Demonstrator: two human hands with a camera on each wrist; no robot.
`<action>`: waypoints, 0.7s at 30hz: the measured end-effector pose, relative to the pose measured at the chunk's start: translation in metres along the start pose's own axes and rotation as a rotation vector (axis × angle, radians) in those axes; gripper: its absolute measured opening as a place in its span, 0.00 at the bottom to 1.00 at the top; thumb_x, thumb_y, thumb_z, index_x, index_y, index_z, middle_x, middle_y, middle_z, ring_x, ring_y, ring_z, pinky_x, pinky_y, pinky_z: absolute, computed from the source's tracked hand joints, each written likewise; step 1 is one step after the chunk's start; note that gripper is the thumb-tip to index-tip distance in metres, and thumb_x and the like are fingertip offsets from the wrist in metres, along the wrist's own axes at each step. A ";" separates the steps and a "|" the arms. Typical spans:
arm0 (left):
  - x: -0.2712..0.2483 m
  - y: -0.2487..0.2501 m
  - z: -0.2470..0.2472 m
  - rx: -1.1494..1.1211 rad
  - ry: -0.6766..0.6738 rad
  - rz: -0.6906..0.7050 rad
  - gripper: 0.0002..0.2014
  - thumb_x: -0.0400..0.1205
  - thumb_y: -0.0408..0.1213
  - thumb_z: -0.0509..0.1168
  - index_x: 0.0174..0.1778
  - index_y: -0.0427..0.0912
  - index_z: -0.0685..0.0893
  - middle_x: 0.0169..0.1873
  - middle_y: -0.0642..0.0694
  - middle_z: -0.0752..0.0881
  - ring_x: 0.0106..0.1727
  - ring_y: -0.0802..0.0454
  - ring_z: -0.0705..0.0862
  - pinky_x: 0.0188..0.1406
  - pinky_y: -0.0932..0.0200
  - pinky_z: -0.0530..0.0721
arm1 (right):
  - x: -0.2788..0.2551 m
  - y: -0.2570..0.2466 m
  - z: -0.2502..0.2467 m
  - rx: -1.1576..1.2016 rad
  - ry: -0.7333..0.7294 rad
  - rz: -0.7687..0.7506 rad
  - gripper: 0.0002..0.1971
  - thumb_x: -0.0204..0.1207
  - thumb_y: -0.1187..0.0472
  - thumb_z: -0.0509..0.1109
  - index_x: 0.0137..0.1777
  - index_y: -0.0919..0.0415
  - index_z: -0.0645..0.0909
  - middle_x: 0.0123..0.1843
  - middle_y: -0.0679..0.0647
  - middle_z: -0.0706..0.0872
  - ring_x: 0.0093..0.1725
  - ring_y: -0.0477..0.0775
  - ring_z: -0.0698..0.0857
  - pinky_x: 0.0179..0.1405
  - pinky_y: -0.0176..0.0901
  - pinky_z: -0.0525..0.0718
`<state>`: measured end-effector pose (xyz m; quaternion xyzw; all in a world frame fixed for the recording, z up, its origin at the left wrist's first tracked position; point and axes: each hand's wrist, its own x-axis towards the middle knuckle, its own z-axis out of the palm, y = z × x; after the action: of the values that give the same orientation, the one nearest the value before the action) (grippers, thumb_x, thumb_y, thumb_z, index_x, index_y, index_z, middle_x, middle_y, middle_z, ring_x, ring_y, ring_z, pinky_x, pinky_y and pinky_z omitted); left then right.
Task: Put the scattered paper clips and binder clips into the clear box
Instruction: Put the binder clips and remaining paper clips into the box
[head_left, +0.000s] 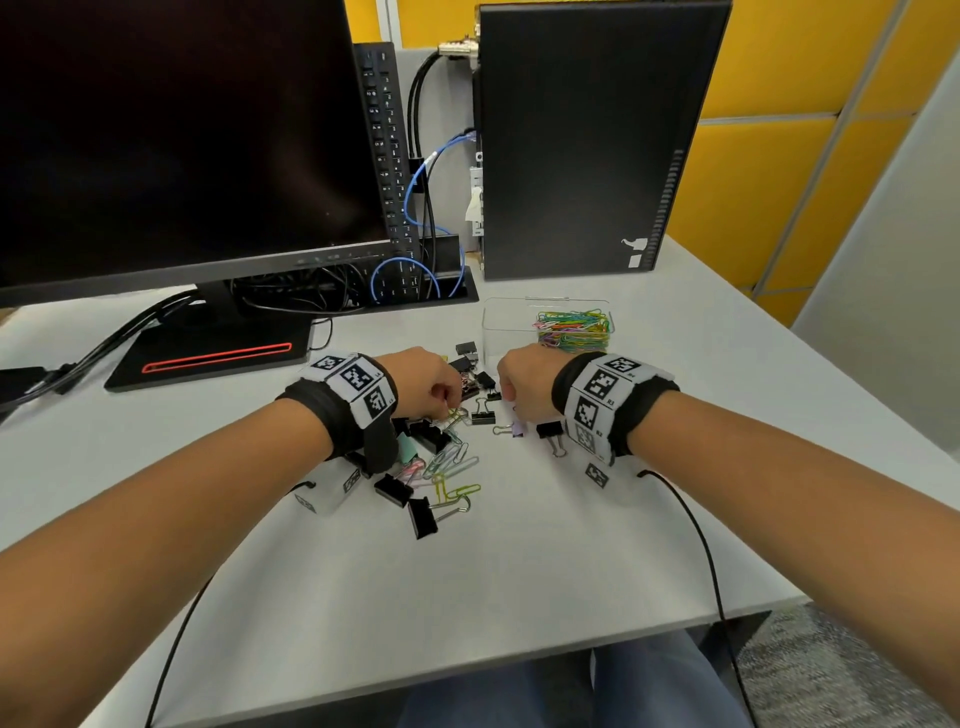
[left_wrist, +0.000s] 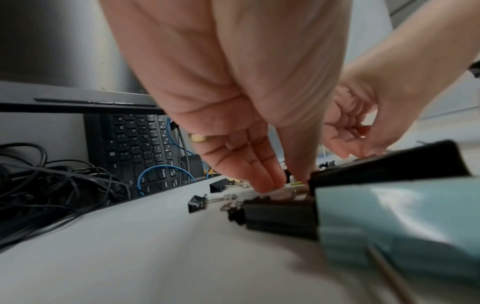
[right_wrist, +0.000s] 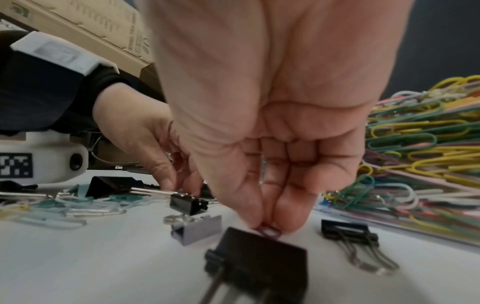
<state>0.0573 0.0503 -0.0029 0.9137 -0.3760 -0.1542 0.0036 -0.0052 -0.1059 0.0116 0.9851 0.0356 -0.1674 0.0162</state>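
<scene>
Both hands are down on the grey desk (head_left: 519, 561) among the scattered clips, just below the clear box (head_left: 506, 325) that sits at the centre of the head view. The box already holds a heap of coloured paper clips (head_left: 574, 327) piled toward its right side.

The left hand (head_left: 423, 384) has its fingers brought close together, tips pointing down at the desk. In the left wrist view the fingertips (left_wrist: 267, 183) press on something small and shiny in the pile; what they pinch, if anything, cannot be told. The right hand (head_left: 524, 384) also points straight down, thumb and fingers narrowed to a pinch. In the right wrist view the fingertips (right_wrist: 283, 218) close on a small purple loop (right_wrist: 271, 232) at the desk surface, right at the upper edge of a black binder clip (right_wrist: 259, 259). That clip lies with its wire handles running toward the bottom of the frame.

A lilac binder clip (right_wrist: 197, 228) lies left of it, open end facing lower left, and another black binder clip (right_wrist: 345, 229) lies to the right, handles trailing to the lower right. In the head view loose paper clips (head_left: 452, 467) spread below the left wrist, their long axes mostly slanting from lower left to upper right. A large black binder clip (head_left: 422, 517) lies lowest in the pile, its wire handle reaching right. A dark monitor (head_left: 171, 135) fills the upper left and a black computer tower (head_left: 587, 135) stands behind the box.
</scene>
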 end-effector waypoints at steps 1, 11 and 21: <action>0.001 0.001 0.000 0.015 -0.002 0.006 0.06 0.78 0.36 0.66 0.49 0.45 0.86 0.40 0.53 0.81 0.44 0.54 0.78 0.46 0.62 0.75 | 0.000 0.001 0.001 0.005 -0.001 0.000 0.23 0.74 0.59 0.75 0.67 0.65 0.78 0.65 0.60 0.83 0.64 0.60 0.82 0.52 0.41 0.79; 0.001 0.007 0.001 0.079 -0.029 -0.001 0.02 0.78 0.34 0.62 0.40 0.44 0.79 0.38 0.49 0.80 0.41 0.50 0.77 0.44 0.59 0.77 | -0.011 0.003 0.002 0.039 0.046 -0.014 0.24 0.72 0.56 0.77 0.66 0.64 0.78 0.63 0.59 0.83 0.52 0.56 0.80 0.38 0.39 0.78; 0.011 0.024 -0.038 -0.129 0.382 0.053 0.10 0.83 0.35 0.60 0.54 0.38 0.84 0.49 0.43 0.87 0.50 0.47 0.84 0.52 0.58 0.82 | -0.009 0.048 -0.021 0.336 0.571 0.122 0.18 0.76 0.73 0.61 0.62 0.58 0.81 0.62 0.58 0.83 0.62 0.60 0.81 0.63 0.49 0.81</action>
<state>0.0588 0.0218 0.0334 0.9140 -0.3818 -0.0016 0.1375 -0.0035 -0.1531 0.0353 0.9815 -0.0484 0.1129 -0.1471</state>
